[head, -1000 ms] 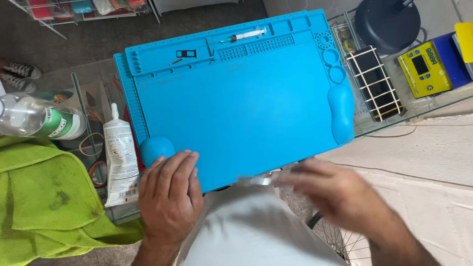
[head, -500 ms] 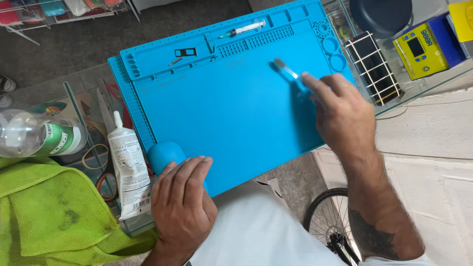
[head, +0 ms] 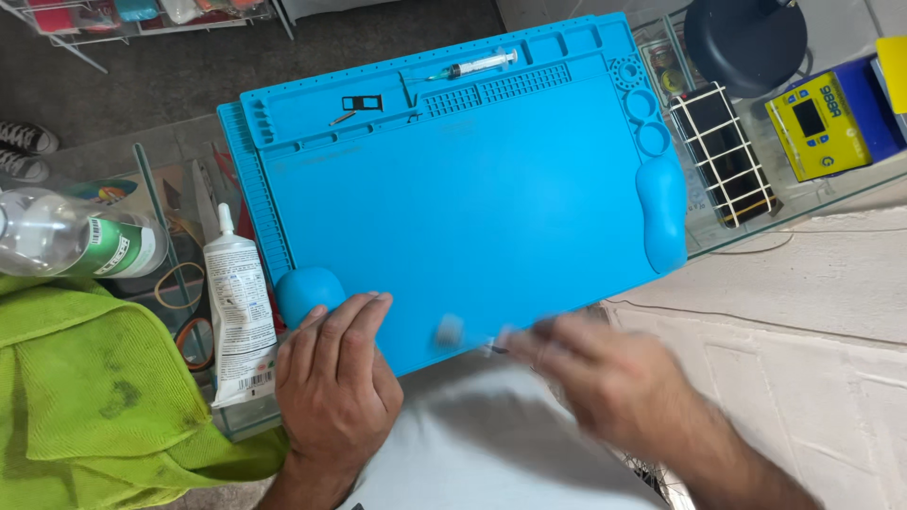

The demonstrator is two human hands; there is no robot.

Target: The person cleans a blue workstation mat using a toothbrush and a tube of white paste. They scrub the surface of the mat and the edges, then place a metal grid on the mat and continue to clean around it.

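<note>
**Left hand pins mat, right hand sweeps near edge w/ small brush**

From my remote seat I see the left hand [head: 335, 378] lying flat, fingers spread & released, palm down on the near-left corner of the blue work mat [head: 463, 217], just beside the mat's rounded corner bump [head: 307, 291]. It grips nothing; I judge it's there to weigh the mat down so it doesn't slide on the glass table [head: 142, 161].

Right hand [head: 605, 378] is blurred w/ motion at the mat's near edge. Its fingers look curled round a thin tool, prob. a small brush [head: 452, 331], whose pale tip sits on the mat near the front edge, between the two hands. Blur is heavy, so I can't tell exactly how tight the grip is.

Mat's main field is bare. Small bits sit in the far tray strip: a syringe [head: 477, 66] in a groove, a small black frame part [head: 362, 103] further left – kept in recesses so they don't roll, I'd say.

Off-mat, left side: white glue tube [head: 236, 316] lying just beside the mat edge, clear plastic bottle [head: 66, 241] on its side, green cloth [head: 85, 397] draped near the left forearm. Right side: phone under a white grid holder [head: 723, 151], yellow meter [head: 817, 123], dark round lamp base [head: 742, 42], all well apart from both hands.
</note>
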